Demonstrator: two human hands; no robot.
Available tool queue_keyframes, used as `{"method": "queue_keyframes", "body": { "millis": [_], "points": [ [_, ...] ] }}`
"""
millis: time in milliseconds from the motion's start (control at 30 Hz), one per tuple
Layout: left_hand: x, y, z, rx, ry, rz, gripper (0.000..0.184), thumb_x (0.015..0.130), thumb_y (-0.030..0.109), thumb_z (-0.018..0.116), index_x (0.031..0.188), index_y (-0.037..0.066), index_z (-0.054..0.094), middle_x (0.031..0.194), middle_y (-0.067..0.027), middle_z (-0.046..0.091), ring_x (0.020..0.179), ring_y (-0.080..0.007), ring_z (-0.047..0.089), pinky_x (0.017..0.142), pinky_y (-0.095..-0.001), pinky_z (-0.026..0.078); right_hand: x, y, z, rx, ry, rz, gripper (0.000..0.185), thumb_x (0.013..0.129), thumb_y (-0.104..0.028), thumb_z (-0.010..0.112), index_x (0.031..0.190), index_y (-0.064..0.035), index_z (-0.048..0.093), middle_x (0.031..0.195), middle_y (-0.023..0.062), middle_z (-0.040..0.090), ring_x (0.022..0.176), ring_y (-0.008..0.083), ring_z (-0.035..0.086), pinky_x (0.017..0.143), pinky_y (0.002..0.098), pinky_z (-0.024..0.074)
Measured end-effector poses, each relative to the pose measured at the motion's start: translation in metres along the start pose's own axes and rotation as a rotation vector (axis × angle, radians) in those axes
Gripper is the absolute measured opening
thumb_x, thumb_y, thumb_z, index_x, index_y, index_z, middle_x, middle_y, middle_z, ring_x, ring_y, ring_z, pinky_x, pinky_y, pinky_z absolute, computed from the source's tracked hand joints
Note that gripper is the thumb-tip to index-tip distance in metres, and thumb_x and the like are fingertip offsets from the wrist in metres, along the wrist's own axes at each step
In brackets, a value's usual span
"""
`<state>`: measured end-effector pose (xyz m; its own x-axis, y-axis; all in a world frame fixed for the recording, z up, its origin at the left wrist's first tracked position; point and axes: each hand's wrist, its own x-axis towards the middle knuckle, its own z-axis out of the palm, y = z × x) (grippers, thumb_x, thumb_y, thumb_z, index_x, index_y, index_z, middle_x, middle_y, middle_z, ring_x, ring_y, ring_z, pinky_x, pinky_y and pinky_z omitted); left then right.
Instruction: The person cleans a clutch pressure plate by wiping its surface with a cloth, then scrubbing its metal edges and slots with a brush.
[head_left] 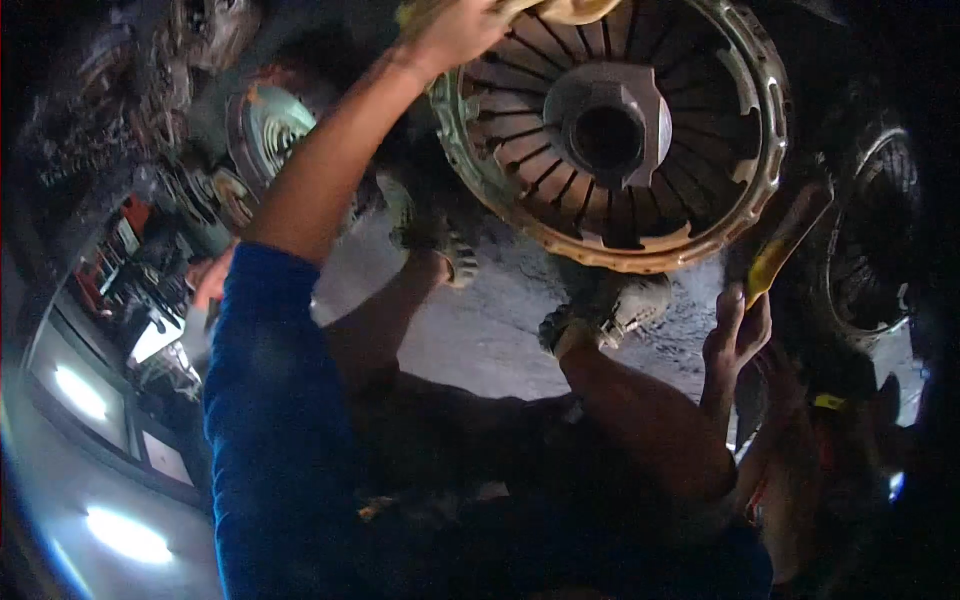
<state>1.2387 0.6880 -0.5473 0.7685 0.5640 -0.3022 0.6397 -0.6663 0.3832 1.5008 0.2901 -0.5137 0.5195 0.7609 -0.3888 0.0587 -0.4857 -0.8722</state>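
A large round metal clutch cover point(610, 262) with radial slots and a hub point(612, 125) stands in the upper middle. My left hand point(460, 35) is at its top left rim, its fingers partly cut off by the frame edge. They close around something tan point(578, 8) that I cannot make out. Below and right of the cover, my right hand point(738, 325) grips a tool with a yellow handle point(768, 268). The tool's long flat end point(805, 215) points up and right, close beside the rim but apparently apart from it.
Two feet in sandals point(458, 262) point(630, 305) rest on the grey floor point(490, 335) below the cover. Another metal ring point(835, 290) stands at right. Round parts point(268, 130) and dark machinery point(150, 90) are at left, with another person's hand point(210, 278) nearby.
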Motion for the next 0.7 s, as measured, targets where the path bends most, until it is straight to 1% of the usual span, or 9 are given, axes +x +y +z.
{"method": "queue_keyframes", "body": {
  "millis": [100,167,200,300,400,467,567,633,700],
  "points": [
    [-0.130,-0.035,-0.003,0.217,0.077,0.199,0.044,0.096,0.012,0.062,0.140,0.010,0.059,0.133,-0.0243,0.062,0.121,-0.0396,0.062,0.105,-0.0412,0.052,0.018,0.015,-0.021,0.067,-0.058,-0.013,0.027,0.104,-0.015,0.057,0.118,0.0076,0.062,0.089,-0.0002,0.062,0.074,0.0053,0.049,0.064,0.0208,0.0376],
    [-0.179,-0.051,-0.025,0.102,-0.455,-0.123,0.055,0.088,0.002,0.062,0.143,0.009,0.057,0.141,-0.0201,0.059,0.129,-0.0376,0.058,0.110,-0.0425,0.049,0.029,0.028,-0.030,0.064,-0.073,-0.095,0.026,0.104,-0.012,0.056,0.120,0.0083,0.061,0.090,0.0004,0.064,0.075,0.0052,0.050,0.066,0.0198,0.0389],
    [-0.176,-0.041,-0.041,0.013,-0.483,-0.159,0.051,0.089,0.002,0.058,0.140,0.005,0.058,0.144,-0.0224,0.057,0.134,-0.0375,0.054,0.115,-0.0444,0.043,0.030,0.030,-0.032,0.063,-0.063,-0.092,0.027,0.105,-0.013,0.056,0.120,0.0083,0.061,0.090,0.0009,0.064,0.077,0.0053,0.051,0.067,0.0202,0.0401],
    [-0.118,-0.043,-0.061,-0.158,0.017,-0.072,0.049,0.090,0.004,0.060,0.139,0.008,0.061,0.135,-0.0181,0.065,0.124,-0.0322,0.064,0.107,-0.0407,0.050,0.014,0.000,-0.008,0.094,0.102,-0.054,0.023,0.106,-0.016,0.056,0.111,0.0049,0.062,0.080,-0.0037,0.055,0.070,0.0040,0.044,0.062,0.0217,0.0334],
    [-0.028,-0.039,-0.075,-0.081,0.114,-0.193,0.036,0.103,0.021,0.061,0.135,0.005,0.064,0.136,-0.0170,0.065,0.123,-0.0261,0.065,0.100,-0.0366,0.054,-0.028,0.017,-0.003,0.203,0.077,0.154,0.024,0.106,-0.019,0.056,0.112,0.0029,0.062,0.081,-0.0042,0.053,0.071,0.0042,0.043,0.063,0.0211,0.0328],
    [0.011,0.003,-0.061,-0.239,0.162,0.075,0.042,0.108,0.018,0.046,0.148,0.026,0.054,0.151,-0.0098,0.053,0.118,-0.0302,0.065,0.102,-0.0388,0.055,-0.059,0.034,0.008,0.135,0.136,0.147,0.025,0.105,-0.021,0.057,0.112,0.0029,0.063,0.086,-0.0028,0.056,0.075,0.0052,0.046,0.066,0.0223,0.0357],
    [0.019,-0.018,0.019,-0.051,0.335,0.269,0.037,0.104,0.019,0.059,0.139,0.008,0.062,0.144,-0.0166,0.059,0.130,-0.0289,0.060,0.104,-0.0390,0.053,-0.124,0.082,0.011,-0.048,0.235,0.213,0.027,0.104,-0.023,0.059,0.109,0.0032,0.063,0.077,0.0030,0.057,0.071,0.0075,0.048,0.060,0.0274,0.0387],
    [-0.007,-0.020,0.024,0.070,0.330,0.350,0.042,0.103,0.012,0.057,0.145,0.014,0.058,0.152,-0.0139,0.051,0.136,-0.0329,0.054,0.110,-0.0417,0.049,-0.168,0.093,0.015,-0.249,0.346,0.400,0.029,0.103,-0.028,0.060,0.103,0.0006,0.064,0.067,0.0064,0.052,0.062,0.0107,0.043,0.053,0.0318,0.0385],
    [-0.064,-0.017,0.027,-0.130,0.244,0.182,0.040,0.102,0.002,0.049,0.141,0.007,0.061,0.151,-0.0181,0.052,0.134,-0.0357,0.055,0.111,-0.0424,0.047,-0.218,0.118,0.024,-0.285,0.428,0.512,0.032,0.102,-0.030,0.062,0.103,0.0010,0.063,0.068,0.0067,0.052,0.063,0.0118,0.041,0.054,0.0319,0.0390]
  ]
}}
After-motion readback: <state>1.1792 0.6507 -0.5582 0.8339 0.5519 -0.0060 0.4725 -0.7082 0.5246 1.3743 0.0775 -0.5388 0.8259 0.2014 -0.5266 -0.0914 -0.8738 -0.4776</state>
